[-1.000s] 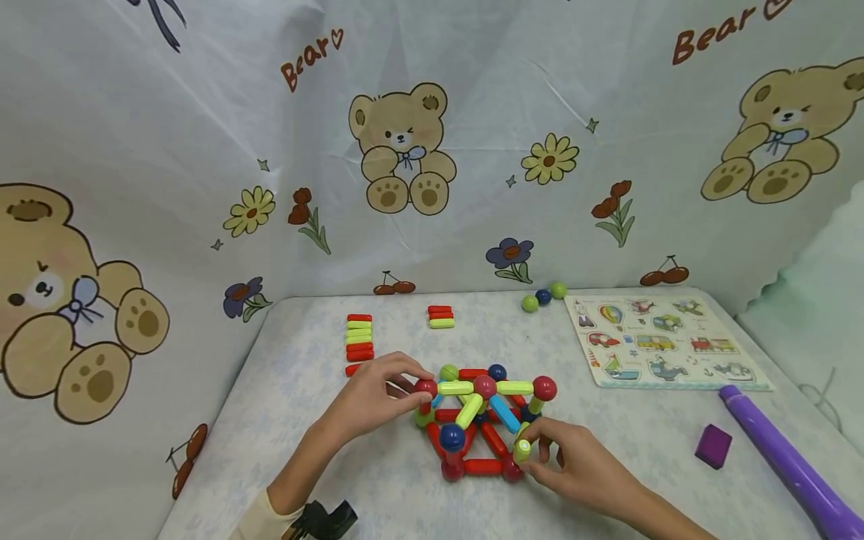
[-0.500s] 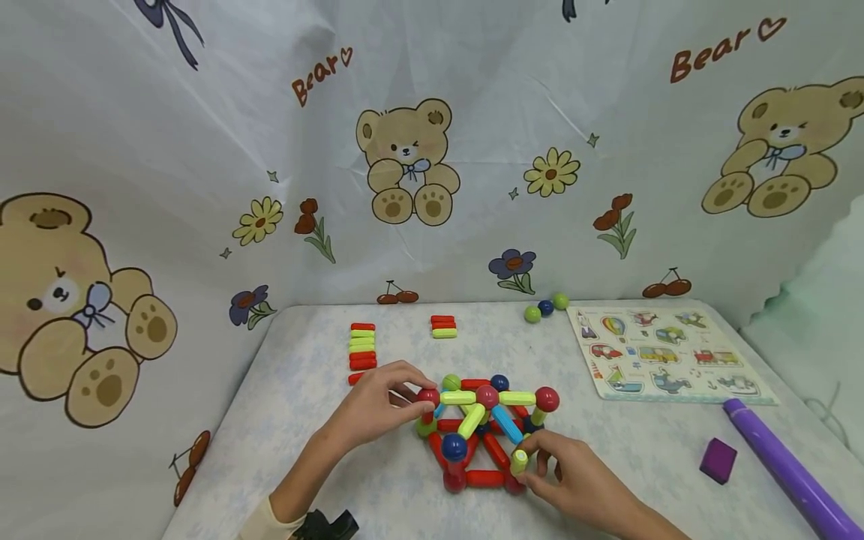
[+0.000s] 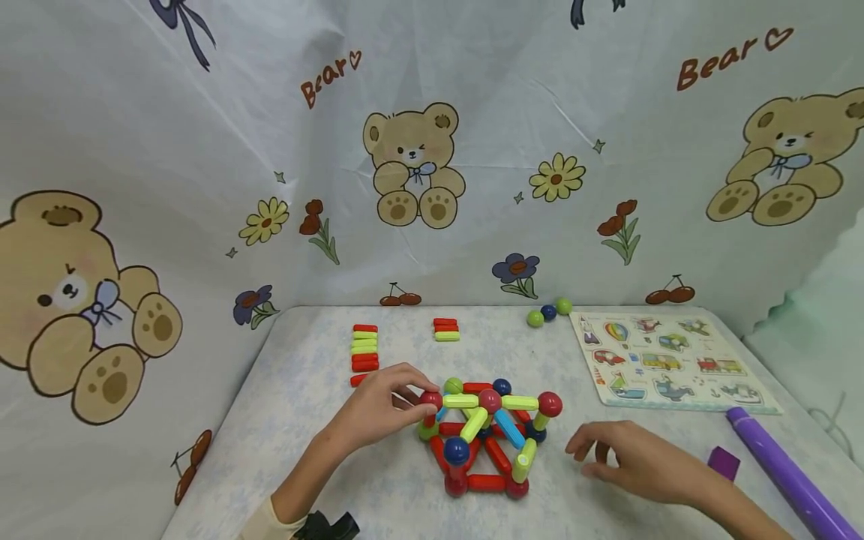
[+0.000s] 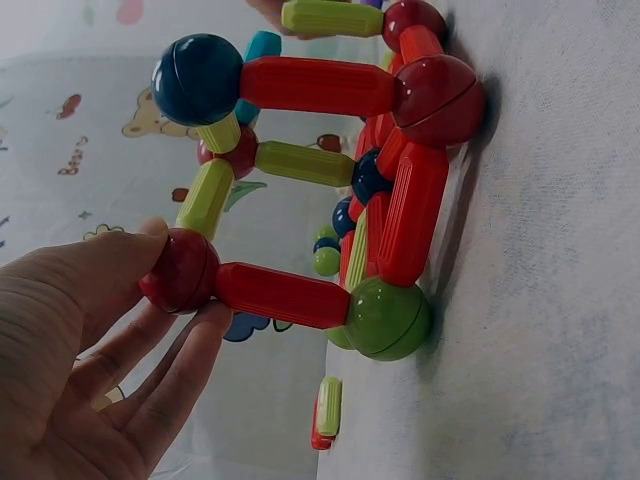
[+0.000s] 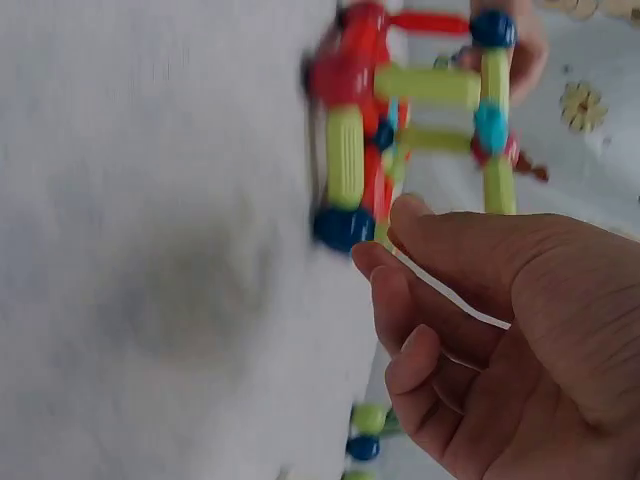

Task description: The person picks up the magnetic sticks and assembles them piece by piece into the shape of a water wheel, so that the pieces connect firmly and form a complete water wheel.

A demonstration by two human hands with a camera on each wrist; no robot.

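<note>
1. Head view, left of centre: the left hand (image 3: 385, 405) covers part of a red stick (image 3: 358, 380)
2. Head view, lower right: the right forearm (image 3: 732, 504) hides part of the purple block (image 3: 724, 463)
3. Head view, bottom right: the purple tube (image 3: 788, 472) is cut off by the frame
4. Right wrist view, top: the stick-and-ball structure (image 5: 425, 85) is blurred and cropped
5. Left wrist view, left edge: fingers partly hide the pinched red ball (image 4: 185, 270)

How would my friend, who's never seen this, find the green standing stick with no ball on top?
On the pale table, find the stick-and-ball frame the left hand is holding. Along its bottom front edge, pick the right red ball. The green stick standing there has a bare top; neighbouring upright sticks wear balls.
</note>
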